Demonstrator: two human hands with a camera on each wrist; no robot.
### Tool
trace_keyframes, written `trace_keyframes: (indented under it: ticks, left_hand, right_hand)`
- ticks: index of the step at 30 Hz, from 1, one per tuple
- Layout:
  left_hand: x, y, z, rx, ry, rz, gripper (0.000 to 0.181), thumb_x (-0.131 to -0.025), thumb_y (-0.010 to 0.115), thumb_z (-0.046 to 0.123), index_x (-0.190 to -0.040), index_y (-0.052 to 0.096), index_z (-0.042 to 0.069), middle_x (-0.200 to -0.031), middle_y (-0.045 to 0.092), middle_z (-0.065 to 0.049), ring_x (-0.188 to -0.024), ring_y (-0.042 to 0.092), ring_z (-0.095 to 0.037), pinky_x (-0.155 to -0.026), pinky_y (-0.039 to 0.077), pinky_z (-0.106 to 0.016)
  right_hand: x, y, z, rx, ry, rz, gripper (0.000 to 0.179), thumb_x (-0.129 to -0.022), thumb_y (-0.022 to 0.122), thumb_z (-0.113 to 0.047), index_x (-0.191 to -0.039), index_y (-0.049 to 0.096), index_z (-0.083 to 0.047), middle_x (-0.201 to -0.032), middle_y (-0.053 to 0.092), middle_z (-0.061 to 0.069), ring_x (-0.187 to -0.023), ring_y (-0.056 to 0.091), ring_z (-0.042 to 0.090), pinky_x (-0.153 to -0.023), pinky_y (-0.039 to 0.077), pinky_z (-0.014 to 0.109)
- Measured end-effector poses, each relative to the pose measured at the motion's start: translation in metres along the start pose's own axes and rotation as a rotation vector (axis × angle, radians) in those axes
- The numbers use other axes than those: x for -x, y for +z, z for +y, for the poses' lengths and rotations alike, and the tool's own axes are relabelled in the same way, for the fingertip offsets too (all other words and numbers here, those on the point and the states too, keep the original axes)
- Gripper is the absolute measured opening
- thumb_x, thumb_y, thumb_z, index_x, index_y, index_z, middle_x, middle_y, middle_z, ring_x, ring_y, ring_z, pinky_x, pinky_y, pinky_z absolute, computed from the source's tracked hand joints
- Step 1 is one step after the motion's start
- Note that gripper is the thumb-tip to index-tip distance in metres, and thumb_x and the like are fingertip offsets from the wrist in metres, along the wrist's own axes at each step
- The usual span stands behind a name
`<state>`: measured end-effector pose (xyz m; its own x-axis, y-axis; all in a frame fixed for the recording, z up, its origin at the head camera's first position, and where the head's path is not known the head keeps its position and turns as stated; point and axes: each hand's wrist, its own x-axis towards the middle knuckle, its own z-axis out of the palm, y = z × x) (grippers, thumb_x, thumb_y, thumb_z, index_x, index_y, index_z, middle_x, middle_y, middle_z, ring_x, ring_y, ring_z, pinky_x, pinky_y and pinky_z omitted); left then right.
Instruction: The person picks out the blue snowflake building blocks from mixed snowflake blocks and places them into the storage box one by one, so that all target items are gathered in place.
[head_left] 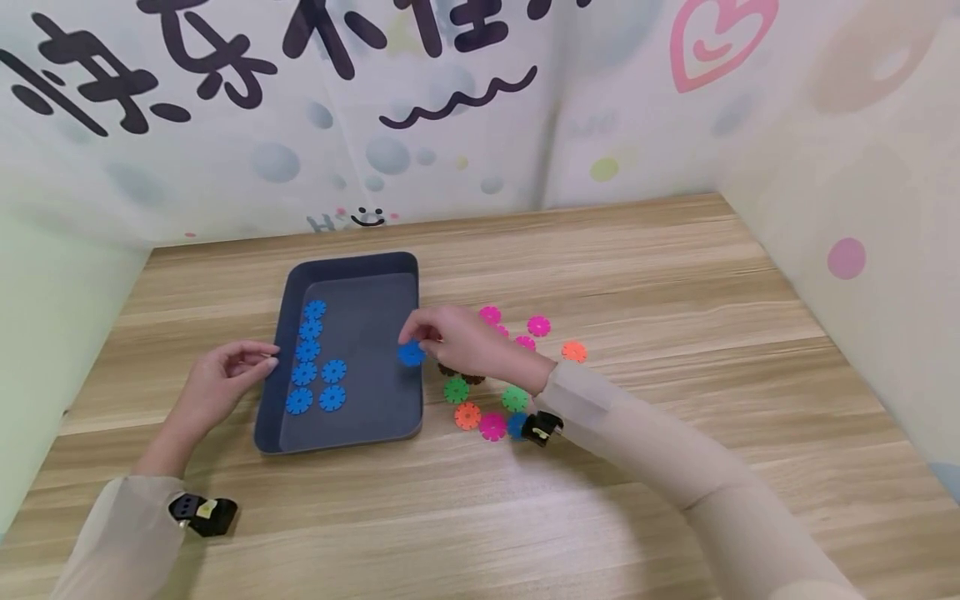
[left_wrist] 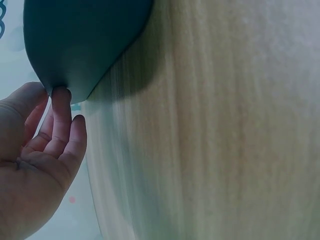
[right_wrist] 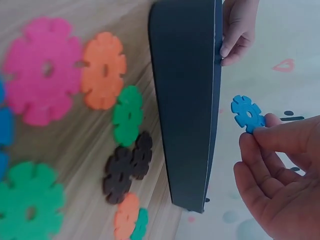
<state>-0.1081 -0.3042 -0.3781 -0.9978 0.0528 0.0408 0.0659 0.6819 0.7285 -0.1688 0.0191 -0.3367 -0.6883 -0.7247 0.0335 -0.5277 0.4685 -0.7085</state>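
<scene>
Between thumb and fingertips, my right hand (head_left: 457,337) pinches a blue notched plastic disc (head_left: 410,353) at the right rim of the dark grey tray (head_left: 375,333). The right wrist view shows that blue disc (right_wrist: 247,114) held up above the tray wall (right_wrist: 185,100). My left hand (head_left: 217,383) grips the tray's left rim; in the left wrist view its thumb and index finger close on the tray edge (left_wrist: 75,65). Inside the tray, several blue discs (head_left: 308,350) form a column along the left side, with two more blue discs (head_left: 333,372) beside it.
Right of the tray, loose discs lie on the wooden table (head_left: 675,317): pink (head_left: 538,326), orange (head_left: 574,352), green (head_left: 456,390), dark brown (right_wrist: 118,175) and blue (head_left: 517,426). My right forearm covers part of them. A printed wall (head_left: 465,167) stands behind the table.
</scene>
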Motion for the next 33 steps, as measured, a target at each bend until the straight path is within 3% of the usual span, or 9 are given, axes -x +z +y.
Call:
trace_keyframes:
  ticks: [8, 17, 28, 33]
  left_hand:
    - [-0.001, 0.000, 0.000, 0.005, -0.002, 0.001, 0.031, -0.092, 0.057, 0.017, -0.114, 0.059, -0.004, -0.090, 0.062, -0.003, -0.072, 0.056, 0.002, -0.062, 0.047, -0.015]
    - [0.000, 0.001, -0.003, 0.005, -0.008, 0.002, 0.030, -0.092, 0.056, 0.016, -0.114, 0.059, -0.004, -0.092, 0.062, -0.007, -0.072, 0.056, 0.001, -0.063, 0.048, -0.015]
    - [-0.002, 0.002, -0.003, 0.022, 0.007, 0.001, 0.029, -0.092, 0.056, 0.014, -0.113, 0.058, -0.006, -0.088, 0.061, 0.002, -0.072, 0.056, 0.001, -0.062, 0.048, -0.015]
    - [-0.001, 0.001, -0.002, 0.025, 0.004, 0.001, 0.030, -0.092, 0.057, 0.016, -0.113, 0.058, -0.005, -0.088, 0.061, 0.003, -0.072, 0.057, 0.001, -0.062, 0.048, -0.015]
  right_hand:
    - [-0.027, 0.004, -0.006, 0.040, -0.022, -0.012, 0.018, -0.087, 0.058, 0.002, -0.098, 0.068, -0.007, -0.094, 0.063, 0.001, -0.083, 0.053, 0.012, -0.071, 0.044, 0.015]
    - [-0.055, 0.009, -0.012, -0.002, -0.032, -0.007, 0.021, -0.086, 0.056, 0.004, -0.097, 0.070, -0.007, -0.091, 0.064, 0.000, -0.079, 0.052, 0.011, -0.069, 0.044, 0.014]
    - [-0.092, 0.017, -0.018, -0.133, 0.024, -0.024, 0.020, -0.086, 0.056, 0.005, -0.097, 0.070, -0.005, -0.090, 0.064, 0.004, -0.075, 0.052, 0.011, -0.065, 0.044, 0.015]
    - [-0.106, 0.024, -0.020, -0.206, 0.073, -0.025, 0.021, -0.086, 0.054, 0.006, -0.100, 0.069, -0.001, -0.099, 0.065, 0.010, -0.075, 0.054, 0.011, -0.064, 0.044, 0.016]
